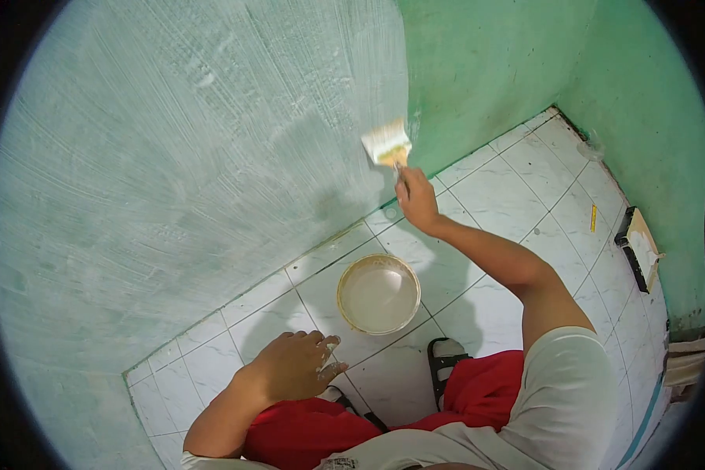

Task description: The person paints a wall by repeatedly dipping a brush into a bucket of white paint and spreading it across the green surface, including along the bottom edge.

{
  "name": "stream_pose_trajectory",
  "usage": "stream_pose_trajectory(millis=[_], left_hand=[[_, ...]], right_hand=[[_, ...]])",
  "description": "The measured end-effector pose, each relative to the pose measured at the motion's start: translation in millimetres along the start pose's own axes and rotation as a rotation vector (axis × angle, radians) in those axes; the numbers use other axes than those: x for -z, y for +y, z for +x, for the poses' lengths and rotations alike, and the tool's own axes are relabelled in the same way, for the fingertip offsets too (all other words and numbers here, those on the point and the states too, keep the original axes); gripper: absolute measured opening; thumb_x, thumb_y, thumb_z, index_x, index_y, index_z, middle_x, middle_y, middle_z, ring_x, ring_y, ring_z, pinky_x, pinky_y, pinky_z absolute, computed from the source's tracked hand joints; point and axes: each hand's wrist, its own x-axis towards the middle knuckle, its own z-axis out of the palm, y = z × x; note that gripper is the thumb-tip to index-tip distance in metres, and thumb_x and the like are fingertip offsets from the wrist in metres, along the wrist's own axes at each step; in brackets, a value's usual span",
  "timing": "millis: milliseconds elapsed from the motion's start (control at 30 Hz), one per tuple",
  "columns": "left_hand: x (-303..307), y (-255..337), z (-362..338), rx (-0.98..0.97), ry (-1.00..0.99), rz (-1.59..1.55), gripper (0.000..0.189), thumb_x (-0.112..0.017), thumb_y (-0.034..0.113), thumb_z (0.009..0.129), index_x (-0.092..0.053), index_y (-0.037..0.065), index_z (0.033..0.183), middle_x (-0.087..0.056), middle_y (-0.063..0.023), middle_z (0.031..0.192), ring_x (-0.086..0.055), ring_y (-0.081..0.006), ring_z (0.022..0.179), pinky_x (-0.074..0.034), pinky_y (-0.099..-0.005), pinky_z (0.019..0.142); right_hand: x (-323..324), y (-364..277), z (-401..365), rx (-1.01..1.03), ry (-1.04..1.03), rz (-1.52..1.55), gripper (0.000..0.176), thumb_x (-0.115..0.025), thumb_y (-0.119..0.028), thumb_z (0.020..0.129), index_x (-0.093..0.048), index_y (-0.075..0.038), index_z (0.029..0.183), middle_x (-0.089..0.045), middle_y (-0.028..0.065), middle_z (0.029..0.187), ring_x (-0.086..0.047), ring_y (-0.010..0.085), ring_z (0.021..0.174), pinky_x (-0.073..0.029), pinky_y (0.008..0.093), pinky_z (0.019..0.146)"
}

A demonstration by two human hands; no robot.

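Observation:
My right hand [417, 199] grips the handle of a wide paintbrush [388, 144], its bristles white with paint and laid against the wall. Brushed whitish paint [235, 133] covers the wall's left part, and bare green wall [478, 78] begins just right of the brush. My left hand [299, 363] hangs over my knee, fingers apart and loosely bent, with white paint smears on the fingertips and nothing held. Between both hands, a round bucket [341, 304] of whitish paint stands on the floor.
White tiles [517, 227] cover the floor up to the walls. By the right wall lie a black-edged paint tray [642, 252] and a small yellow strip [594, 218]. A crumpled clear plastic piece [592, 147] sits near the corner. My sandalled foot [445, 362] is close to the bucket.

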Motion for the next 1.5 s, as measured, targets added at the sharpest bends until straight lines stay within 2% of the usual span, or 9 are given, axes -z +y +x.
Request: stream_pose_trajectory(millis=[467,767,833,967,1033,1133,1267,1333,1500], left_hand=[[-6,-6,-5,-0.029,0.059,0.007,0.053,-0.054,0.040,0.101,-0.061,-0.006,0.128,-0.068,-0.0241,0.115,-0.064,-0.0388,0.106,-0.049,-0.0435,0.097],[-15,-14,-4,-0.120,0.162,0.035,0.055,-0.053,0.041,0.102,-0.061,-0.007,0.128,-0.067,-0.0238,0.117,-0.064,-0.0389,0.107,-0.049,-0.0434,0.098],[-9,-9,-3,-0.043,0.060,0.015,0.055,-0.052,0.041,0.102,-0.061,-0.007,0.128,-0.065,-0.0228,0.123,-0.063,-0.0390,0.108,-0.048,-0.0434,0.099],[-8,-13,4,-0.025,0.025,-0.016,0.055,-0.052,0.041,0.102,-0.061,-0.007,0.128,-0.065,-0.0232,0.123,-0.063,-0.0390,0.108,-0.049,-0.0436,0.098],[-11,-18,7,-0.031,0.010,0.012,0.058,-0.045,0.043,0.104,-0.056,-0.004,0.136,-0.064,-0.0222,0.125,-0.060,-0.0364,0.118,-0.044,-0.0434,0.106],[3,-4,6,0.032,-0.044,-0.016,0.058,-0.046,0.043,0.104,-0.056,-0.004,0.136,-0.064,-0.0222,0.125,-0.060,-0.0355,0.119,-0.044,-0.0433,0.106],[-6,-8,5,-0.035,0.046,0.019,0.054,-0.052,0.042,0.102,-0.060,-0.004,0.131,-0.065,-0.0239,0.122,-0.062,-0.0399,0.110,-0.048,-0.0432,0.099],[-11,-12,6,-0.073,0.071,0.038,0.054,-0.052,0.042,0.102,-0.060,-0.002,0.132,-0.065,-0.0244,0.121,-0.062,-0.0392,0.112,-0.048,-0.0428,0.100],[0,-1,0,0.040,0.011,-0.028,0.055,-0.053,0.042,0.102,-0.059,-0.002,0.133,-0.064,-0.0229,0.126,-0.061,-0.0391,0.114,-0.047,-0.0427,0.102]], right_hand=[[34,42,-35,-0.548,-0.668,-0.333,0.032,-0.066,-0.017,0.088,-0.063,-0.008,0.118,-0.070,0.0224,0.101,-0.068,0.0407,0.093,-0.055,0.0505,0.081],[73,76,114,-0.312,-0.670,-0.272,0.020,-0.075,-0.016,0.079,-0.075,-0.004,0.095,-0.069,0.0271,0.102,-0.067,0.0416,0.094,-0.053,0.0444,0.086],[107,52,152,-0.057,-0.556,-0.284,0.020,-0.075,-0.016,0.080,-0.077,-0.006,0.097,-0.072,0.0209,0.090,-0.070,0.0383,0.083,-0.055,0.0437,0.077],[168,-31,200,-0.276,-0.390,-0.226,0.023,-0.072,-0.015,0.085,-0.074,-0.001,0.103,-0.069,0.0193,0.077,-0.066,0.0253,0.067,-0.052,0.0386,0.066],[188,-39,215,-0.180,-0.331,-0.192,0.028,-0.067,-0.015,0.092,-0.069,0.001,0.114,-0.058,0.0015,0.069,-0.047,0.0094,0.061,-0.039,0.0291,0.056],[209,-78,229,-0.136,-0.161,-0.140,0.026,-0.065,-0.016,0.093,-0.068,0.001,0.113,-0.055,-0.0011,0.070,-0.046,0.0077,0.062,-0.036,0.0272,0.055],[186,-64,230,-0.051,-0.038,0.076,0.025,-0.065,-0.017,0.094,-0.064,0.000,0.111,-0.053,-0.0017,0.070,-0.045,0.0077,0.063,-0.037,0.0279,0.055],[148,-55,211,0.014,0.159,-0.037,0.028,-0.065,-0.018,0.090,-0.064,-0.001,0.111,-0.058,0.0125,0.063,-0.053,0.0214,0.054,-0.045,0.0380,0.056],[57,27,116,0.011,0.149,0.001,0.022,-0.063,-0.009,0.088,-0.062,-0.001,0.109,-0.062,0.0219,0.088,-0.062,0.0394,0.078,-0.049,0.0462,0.069]])
